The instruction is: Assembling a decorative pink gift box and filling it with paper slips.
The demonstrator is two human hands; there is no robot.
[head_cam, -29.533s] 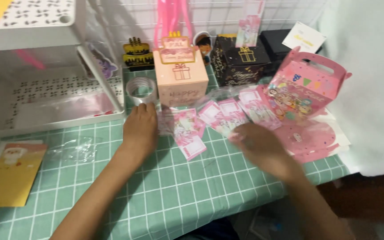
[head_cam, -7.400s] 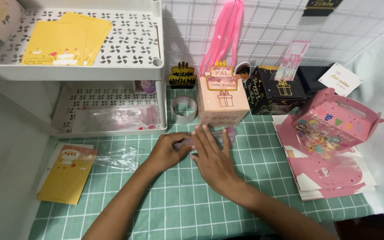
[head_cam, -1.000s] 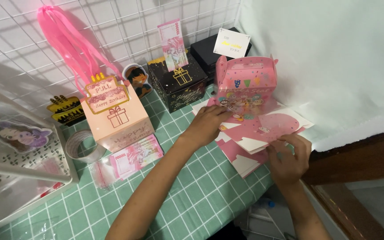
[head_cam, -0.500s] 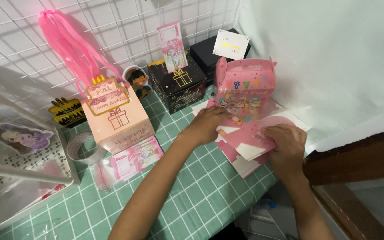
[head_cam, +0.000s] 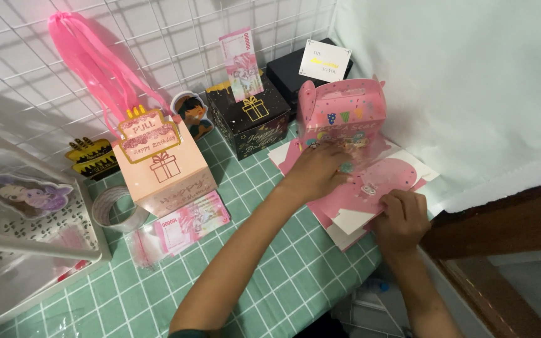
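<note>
My left hand (head_cam: 318, 170) lies flat on a stack of pink flat box cutouts (head_cam: 388, 177) at the right end of the green checked table (head_cam: 270, 269). My right hand (head_cam: 401, 219) pinches the near edge of the top pink sheet, lifting it slightly. Just behind the stack stands an assembled pink carry box (head_cam: 342, 114) with cartoon figures on it.
A peach gift box (head_cam: 163, 168) with a cake topper stands mid-table, with pink banknotes in a clear sleeve (head_cam: 185, 227) and a tape roll (head_cam: 114, 208) in front. Two black gift boxes (head_cam: 248, 116), a pink ribbon bundle (head_cam: 92, 59) on the wire grid and a white shelf (head_cam: 26, 250) surround them.
My right hand has slid along the near edge of the pink stack and gripped the top sheet. My left hand stays pressed on the stack.
</note>
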